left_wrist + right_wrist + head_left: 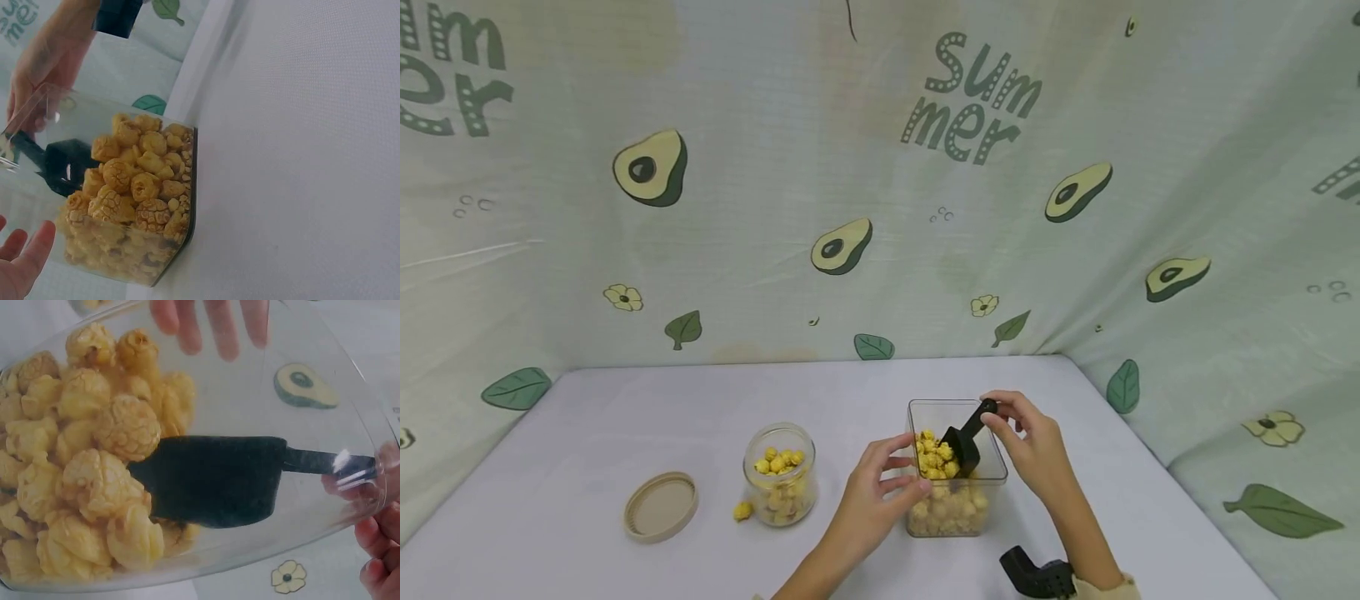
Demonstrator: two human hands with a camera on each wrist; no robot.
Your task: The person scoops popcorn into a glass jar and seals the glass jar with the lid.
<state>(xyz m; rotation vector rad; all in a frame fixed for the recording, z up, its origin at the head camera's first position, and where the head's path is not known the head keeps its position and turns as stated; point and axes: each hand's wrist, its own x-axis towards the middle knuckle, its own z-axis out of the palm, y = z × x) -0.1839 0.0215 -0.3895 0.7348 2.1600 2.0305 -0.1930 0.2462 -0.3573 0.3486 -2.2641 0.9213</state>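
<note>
A clear square container point(992, 481) holds yellow popcorn point(931, 460) in its lower part. My right hand point(1032, 446) pinches the handle of a black scoop point(967, 450) at the container's upper right. The scoop's head is inside, against the popcorn; the right wrist view shows the scoop point(215, 481) through the clear wall, its front edge behind popcorn pieces. At the container's left side is my left hand point(880, 487), with fingers spread and loosely bent by the wall. The left wrist view shows part of that hand point(25, 262) beside the container.
Left of the container stands a round glass jar point(780, 515) with popcorn in it. One loose popcorn piece point(742, 510) lies beside the jar. Farther left, a round beige lid point(661, 507) lies on the white table point(715, 408). A printed curtain point(760, 167) hangs behind.
</note>
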